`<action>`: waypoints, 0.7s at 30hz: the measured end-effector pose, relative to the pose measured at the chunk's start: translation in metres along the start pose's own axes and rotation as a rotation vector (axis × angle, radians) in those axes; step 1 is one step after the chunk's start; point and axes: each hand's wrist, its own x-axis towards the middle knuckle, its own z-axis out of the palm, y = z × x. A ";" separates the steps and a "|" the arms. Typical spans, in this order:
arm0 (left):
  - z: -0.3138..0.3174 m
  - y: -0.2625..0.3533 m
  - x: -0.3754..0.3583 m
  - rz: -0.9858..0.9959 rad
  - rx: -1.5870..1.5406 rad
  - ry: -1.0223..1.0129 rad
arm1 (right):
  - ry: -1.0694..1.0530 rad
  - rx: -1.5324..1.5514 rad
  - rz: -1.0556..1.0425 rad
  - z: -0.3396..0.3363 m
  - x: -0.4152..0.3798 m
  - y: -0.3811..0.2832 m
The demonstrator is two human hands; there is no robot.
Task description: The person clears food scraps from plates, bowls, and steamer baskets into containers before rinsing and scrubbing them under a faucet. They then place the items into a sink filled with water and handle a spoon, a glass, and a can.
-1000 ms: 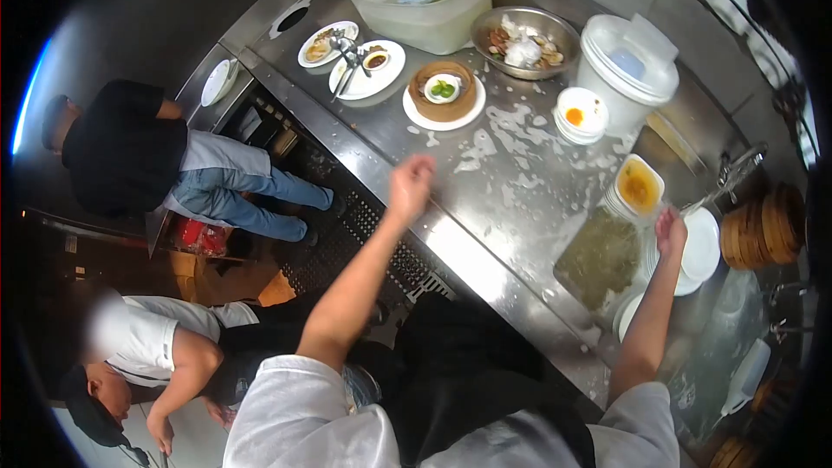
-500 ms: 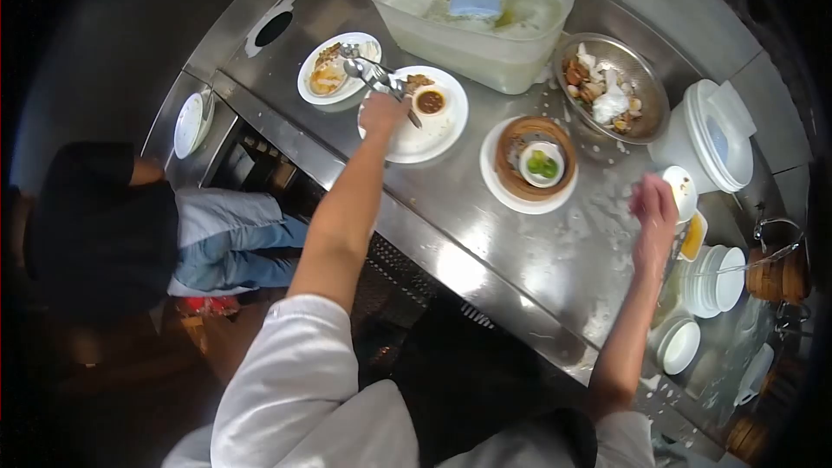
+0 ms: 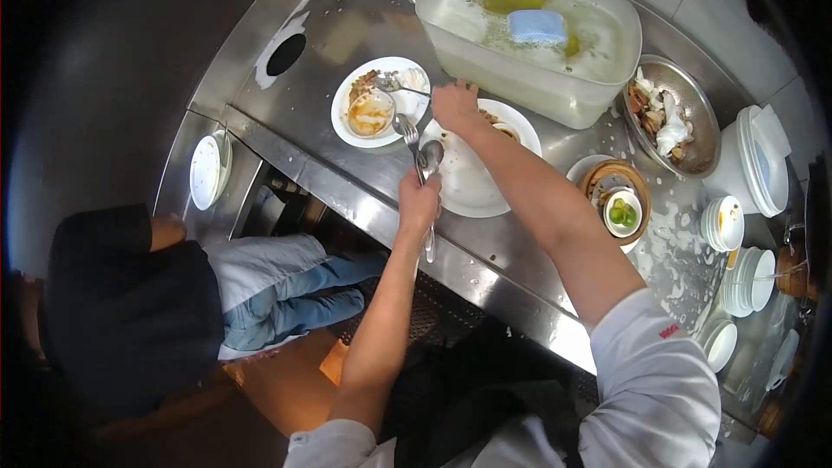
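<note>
My left hand [image 3: 419, 201] is closed round a bunch of cutlery, a fork [image 3: 411, 137] and spoons [image 3: 431, 152], above the counter's front edge. Crossing over the larger white plate [image 3: 472, 180], my right arm reaches left, and my right hand [image 3: 457, 106] grips the handle of another spoon [image 3: 390, 83]. That spoon's bowl rests over the smaller plate [image 3: 354, 128], which carries food scraps and a sauce-stained dish [image 3: 371, 113]. A sauce cup [image 3: 507, 130] on the larger plate is partly hidden by my right arm.
Behind the plates stands a tub of soapy water [image 3: 520, 65] with a blue sponge [image 3: 537, 27]. To the right are a colander of scraps [image 3: 712, 152], a bamboo steamer [image 3: 640, 175] and stacked white dishes [image 3: 750, 282]. Another person [image 3: 130, 295] stands at left.
My left hand has drawn the cutlery off the larger plate toward the counter's front edge. My right hand has swung left from the small dishes to the spoon. The camera view has shifted.
</note>
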 end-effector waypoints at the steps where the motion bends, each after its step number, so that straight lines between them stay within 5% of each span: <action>1: -0.001 0.000 -0.002 -0.018 -0.050 -0.011 | -0.066 -0.048 -0.004 0.004 0.004 0.001; 2: -0.005 -0.001 0.001 -0.054 -0.071 -0.061 | -0.134 -0.097 -0.007 0.006 0.004 0.002; 5: -0.013 -0.005 0.005 -0.151 -0.115 -0.191 | 0.145 -0.024 -0.068 0.007 -0.006 0.010; 7: -0.011 -0.003 0.004 -0.187 -0.080 -0.264 | 0.039 0.068 0.001 -0.028 -0.018 0.010; 14: -0.005 0.004 -0.023 -0.466 -0.208 -0.568 | 0.231 0.590 0.126 -0.109 -0.127 0.046; 17: -0.008 -0.001 -0.004 -0.189 0.013 -0.309 | 0.061 0.846 0.418 -0.145 -0.205 0.043; 20: -0.015 -0.009 0.080 0.625 0.629 0.177 | 0.049 1.001 0.546 -0.148 -0.275 0.042; 21: -0.012 0.002 0.096 0.575 0.872 0.286 | 0.076 1.050 0.595 -0.152 -0.295 0.042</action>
